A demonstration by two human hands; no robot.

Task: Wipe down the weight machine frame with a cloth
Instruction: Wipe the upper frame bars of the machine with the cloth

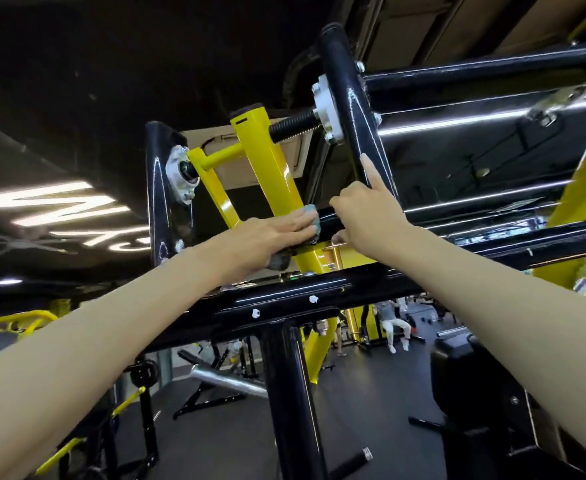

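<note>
Overhead, left hand point(270, 233) (flat) on cloth point(310, 216)

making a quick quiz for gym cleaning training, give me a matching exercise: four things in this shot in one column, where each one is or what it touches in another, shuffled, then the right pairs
Things
1. left hand
2. right hand
3. cloth
4. threaded rod

Places
A. runs from the yellow arm's top to a silver flange
B. grips the slanted black tube, index finger stretched up along it
C. pressed flat on the cloth
D. between a palm and the yellow arm

Pairs: 1-C, 2-B, 3-D, 4-A
</note>
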